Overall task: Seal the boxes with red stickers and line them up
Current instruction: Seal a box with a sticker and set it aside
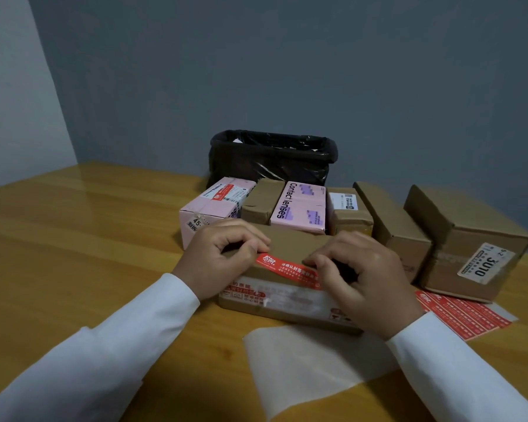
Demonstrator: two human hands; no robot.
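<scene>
Counter [73,239] of yellow-brown wood carries everything, with a black-lined bin [272,156] at its far edge against the grey wall. Cardboard box [287,287] lies nearest the person, long side facing them, its front bearing a worn white label with red print too smeared to read. Behind it stands a row of boxes side by side: a pink box [214,208] with a red sticker and the digits "45" on its end, a small brown box [262,202], a pink box printed "Contact lenses" [299,208], a brown box with a white barcode label [348,211], another plain brown box [393,223], and a larger brown box [470,239] whose white label reads "3U10". A sheet of translucent backing paper [311,360] lies in front of the near box, and a sheet of red stickers [461,315] with white writing lies to the right. On the near box's top front edge sits a red sticker [287,268] with small white characters. The left hand [223,257], fingers curled, pinches the sticker's left end; the right hand [363,275], fingers likewise curled, presses its right end down onto the box.
</scene>
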